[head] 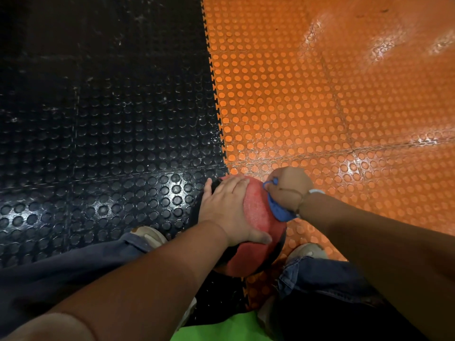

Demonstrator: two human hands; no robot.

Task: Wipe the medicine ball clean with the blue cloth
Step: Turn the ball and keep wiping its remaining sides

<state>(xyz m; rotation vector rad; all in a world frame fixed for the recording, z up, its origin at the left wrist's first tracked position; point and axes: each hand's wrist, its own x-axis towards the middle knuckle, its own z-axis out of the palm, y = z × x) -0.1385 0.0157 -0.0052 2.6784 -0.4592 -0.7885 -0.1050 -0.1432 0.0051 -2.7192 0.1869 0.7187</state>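
A red and black medicine ball point(258, 215) sits on the floor between my feet. My left hand point(229, 210) lies flat over its top and left side, fingers spread and pointing away from me, thumb on the near red panel. My right hand point(289, 187) grips a bunched blue cloth point(278, 210) and presses it against the ball's right side. Most of the cloth is hidden under the fist; blue folds show below the wrist and a small loop shows above the knuckles.
The ball stands on the toothed seam where black studded floor tiles point(110, 143) meet orange studded tiles point(320, 94). My shoes point(150, 236) point(306, 252) and jeans flank the ball. A green fabric edge point(221, 328) shows at the bottom.
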